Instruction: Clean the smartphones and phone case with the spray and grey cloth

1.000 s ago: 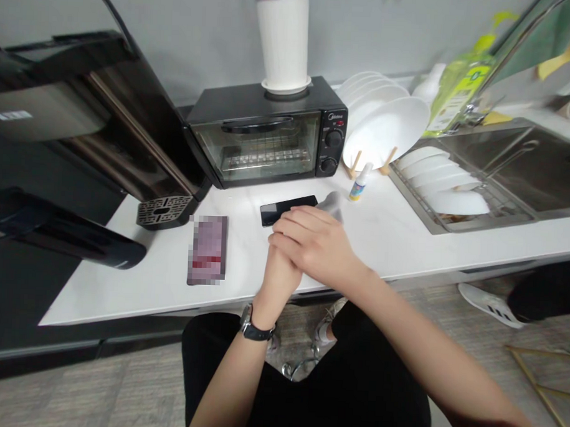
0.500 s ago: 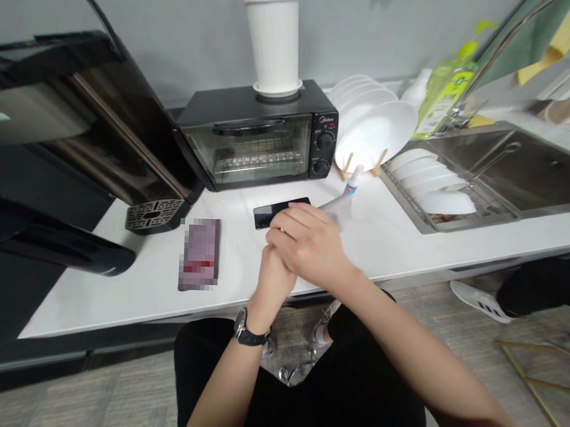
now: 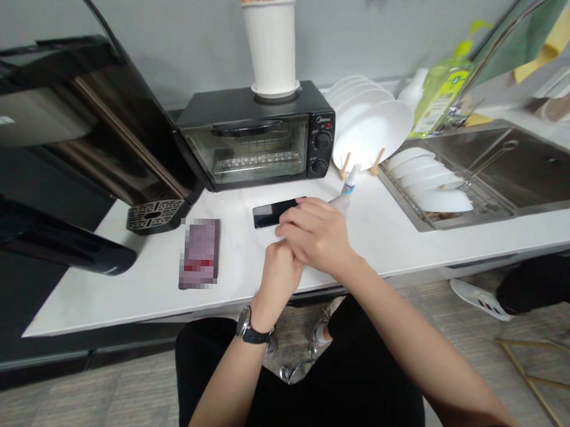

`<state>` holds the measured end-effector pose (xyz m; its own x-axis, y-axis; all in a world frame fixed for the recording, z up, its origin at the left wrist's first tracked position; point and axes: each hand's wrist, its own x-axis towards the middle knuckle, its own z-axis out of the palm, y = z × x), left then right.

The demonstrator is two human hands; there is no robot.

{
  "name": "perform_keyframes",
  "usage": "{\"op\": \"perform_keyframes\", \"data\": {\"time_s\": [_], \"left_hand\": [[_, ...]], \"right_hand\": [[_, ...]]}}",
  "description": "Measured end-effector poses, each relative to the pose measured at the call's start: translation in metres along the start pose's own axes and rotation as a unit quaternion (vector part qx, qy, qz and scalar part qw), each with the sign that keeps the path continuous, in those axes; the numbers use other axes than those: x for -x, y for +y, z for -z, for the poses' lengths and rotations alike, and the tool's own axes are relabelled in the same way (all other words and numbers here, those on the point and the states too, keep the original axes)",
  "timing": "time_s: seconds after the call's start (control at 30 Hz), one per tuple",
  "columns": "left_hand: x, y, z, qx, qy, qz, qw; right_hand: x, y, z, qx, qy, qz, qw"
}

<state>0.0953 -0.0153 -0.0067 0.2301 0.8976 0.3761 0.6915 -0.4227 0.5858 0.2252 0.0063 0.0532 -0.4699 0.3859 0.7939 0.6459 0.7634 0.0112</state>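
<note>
A: From where I stand, the right hand (image 3: 315, 233) lies over the left hand (image 3: 282, 263), out over the white countertop (image 3: 239, 268). Is either gripping something?

B: I can't tell. The right fingers bend across the left hand, touching it. The left fingers are hidden underneath, so I can't say whether they're loose or clenched, or whether anything sits between the 2 palms.

A: And what's close by?

B: The black smartphone (image 3: 272, 213) lies flat just beyond the hands, its right end hidden behind the right knuckles. A grey item (image 3: 342, 203), perhaps a cloth, shows past the right hand. Near it is the small spray bottle (image 3: 350, 180), upright, in front of the white plates (image 3: 372, 135).

A: With 1 hand over the other like that, what makes for good handling?

B: Light, even contact, I'd say, with loose wrists. I'd hold the right fingers off the wristwatch (image 3: 253, 329), and I'd bring both hands a little nearer the body, so the knuckles don't nudge the phone toward the toaster oven (image 3: 259, 141).

A: And the bottle?

B: It looks light; a wide swing of the right hand could tip it.
</note>
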Motion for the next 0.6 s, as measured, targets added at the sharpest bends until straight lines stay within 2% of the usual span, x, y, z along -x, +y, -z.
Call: {"op": "perform_keyframes", "data": {"time_s": [0.1,0.17,0.23,0.33,0.4,0.43,0.47,0.53,0.6], "left_hand": [[-0.005,0.004,0.004,-0.001,0.012,0.006,1.0],[-0.007,0.003,0.005,0.006,0.018,0.008,1.0],[-0.007,0.0,0.005,0.002,0.02,0.008,1.0],[-0.006,-0.005,0.004,-0.019,0.029,0.01,0.999],[-0.007,-0.005,0.005,-0.016,0.032,0.015,0.999],[-0.008,-0.004,0.006,-0.009,0.03,0.015,0.999],[-0.009,-0.002,0.007,-0.001,0.026,0.015,1.0],[-0.012,0.001,0.008,0.01,0.019,0.011,1.0],[-0.013,0.002,0.009,0.013,0.02,0.012,1.0]], "right_hand": [[0.0,0.005,0.005,-0.021,0.027,-0.176,0.984],[0.0,-0.002,0.003,-0.009,0.039,-0.225,0.974],[0.003,-0.011,-0.005,0.007,0.054,-0.197,0.979],[0.006,-0.014,-0.015,-0.002,0.059,-0.079,0.995],[0.003,-0.004,-0.013,-0.034,0.015,-0.002,0.999],[0.0,0.002,-0.008,-0.047,-0.017,0.005,0.999],[-0.004,0.008,-0.002,-0.052,-0.05,-0.019,0.997],[-0.013,0.015,0.013,-0.029,-0.11,-0.122,0.986],[-0.019,0.013,0.021,0.014,-0.143,-0.197,0.97]]}}
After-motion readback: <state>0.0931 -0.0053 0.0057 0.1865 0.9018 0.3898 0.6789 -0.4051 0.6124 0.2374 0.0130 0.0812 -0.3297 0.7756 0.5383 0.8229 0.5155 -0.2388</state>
